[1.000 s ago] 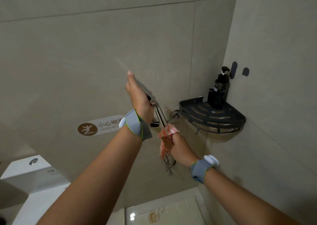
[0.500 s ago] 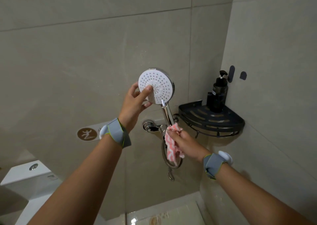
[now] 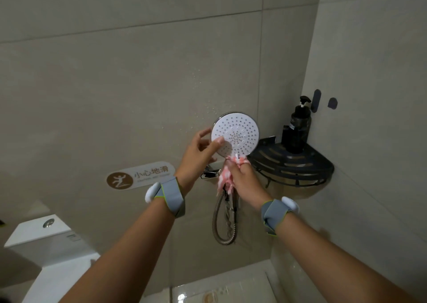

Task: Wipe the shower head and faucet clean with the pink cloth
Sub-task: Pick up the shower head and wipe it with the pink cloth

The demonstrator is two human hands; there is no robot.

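Observation:
The round white shower head [image 3: 238, 134] faces me, its chrome rim showing at the top. My left hand [image 3: 198, 155] grips its left edge, thumb across the face. Just below it, my right hand [image 3: 245, 182] is closed on the pink-and-white cloth [image 3: 225, 178], wrapped around the handle, which the cloth and hand hide. A bit of the chrome faucet [image 3: 209, 174] shows between my hands. The metal hose [image 3: 225, 224] loops down beneath.
A black corner shelf [image 3: 300, 171] with a dark pump bottle [image 3: 297, 129] sits right of my hands. Two dark hooks [image 3: 316, 98] are on the right wall. A caution sign [image 3: 141, 174] is stuck to the tiles at left, with a white toilet tank [image 3: 44, 235] below it.
The shower head turned from edge-on to facing me. My right hand slid the cloth up the handle to just under the head.

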